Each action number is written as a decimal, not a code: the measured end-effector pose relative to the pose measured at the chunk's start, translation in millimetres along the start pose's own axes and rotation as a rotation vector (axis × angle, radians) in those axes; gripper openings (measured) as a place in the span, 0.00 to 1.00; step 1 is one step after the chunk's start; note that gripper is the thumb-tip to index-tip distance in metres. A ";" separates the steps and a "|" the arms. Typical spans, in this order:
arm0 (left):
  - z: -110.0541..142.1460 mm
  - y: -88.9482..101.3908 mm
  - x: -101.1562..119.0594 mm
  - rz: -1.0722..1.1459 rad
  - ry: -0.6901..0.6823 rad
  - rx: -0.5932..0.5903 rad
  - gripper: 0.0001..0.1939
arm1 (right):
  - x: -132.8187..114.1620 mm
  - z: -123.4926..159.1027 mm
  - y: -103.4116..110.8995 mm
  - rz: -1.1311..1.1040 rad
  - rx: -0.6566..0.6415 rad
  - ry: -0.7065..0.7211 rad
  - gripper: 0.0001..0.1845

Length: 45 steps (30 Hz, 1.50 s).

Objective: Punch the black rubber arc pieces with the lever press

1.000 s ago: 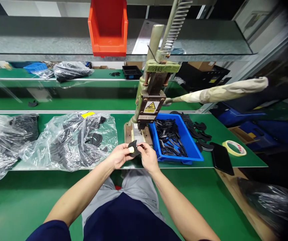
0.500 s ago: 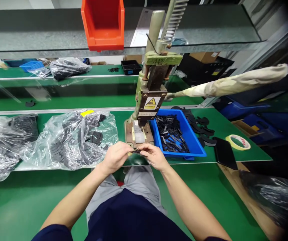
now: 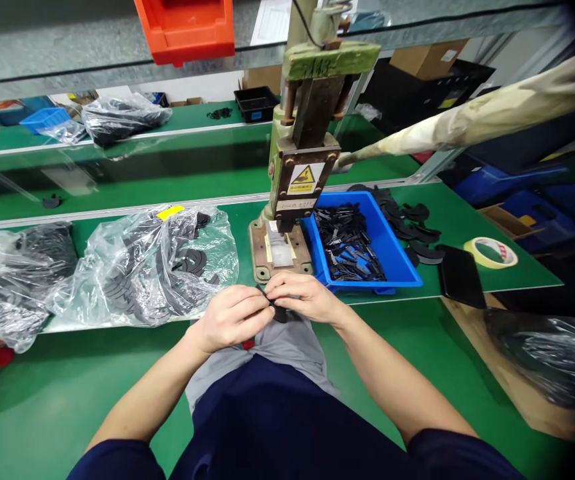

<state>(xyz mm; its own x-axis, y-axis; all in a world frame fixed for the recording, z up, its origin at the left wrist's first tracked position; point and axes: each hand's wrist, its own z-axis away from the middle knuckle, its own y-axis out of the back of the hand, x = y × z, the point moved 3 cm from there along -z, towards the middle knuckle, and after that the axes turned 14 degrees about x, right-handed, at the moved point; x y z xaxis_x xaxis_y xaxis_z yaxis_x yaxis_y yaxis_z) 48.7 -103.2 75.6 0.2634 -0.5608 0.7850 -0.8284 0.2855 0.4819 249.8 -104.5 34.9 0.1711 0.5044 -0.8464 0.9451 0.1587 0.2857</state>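
Observation:
Between my two hands, in front of the hand press [image 3: 281, 250], is a small black curved part [image 3: 279, 313], largely covered by fingers. My left hand [image 3: 235, 317] pinches it from the left. From the right, my right hand [image 3: 307, 297] grips the same part, fingers bent over its top. A blue bin [image 3: 401, 267] holding many slim black pieces [image 3: 347, 240] stands right of the press base. On the left lies a clear plastic bag [image 3: 142, 267] with black curved parts like the one in my hands.
The press lever [image 3: 467, 117], wrapped in cloth, reaches out to the right. Loose black curved parts [image 3: 420, 233], a dark flat device [image 3: 460, 275] and a tape roll [image 3: 490, 253] lie right of the bin. A red bin [image 3: 187, 30] sits on the shelf above.
Both hands have drawn nearer to me, away from the press, with the black part between them showing more. My view has tilted lower and closer.

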 end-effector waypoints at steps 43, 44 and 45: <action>20.9 -40.4 -37.4 0.156 0.304 0.247 0.11 | 40.7 36.5 -54.5 -0.767 0.515 -0.866 0.19; 21.9 -41.7 -36.6 0.139 0.282 0.218 0.12 | 39.0 38.0 -54.0 -0.760 0.515 -0.858 0.19; 23.0 -43.3 -35.6 0.122 0.259 0.187 0.13 | 37.3 39.6 -53.5 -0.749 0.518 -0.847 0.18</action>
<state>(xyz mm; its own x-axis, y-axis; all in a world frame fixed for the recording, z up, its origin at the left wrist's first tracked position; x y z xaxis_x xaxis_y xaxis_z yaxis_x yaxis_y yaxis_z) 63.8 -113.5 17.9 0.2538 -0.3080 0.9169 -0.9316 0.1774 0.3174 216.6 -127.7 -29.8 -0.5134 -0.3025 -0.8031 0.8533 -0.2797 -0.4401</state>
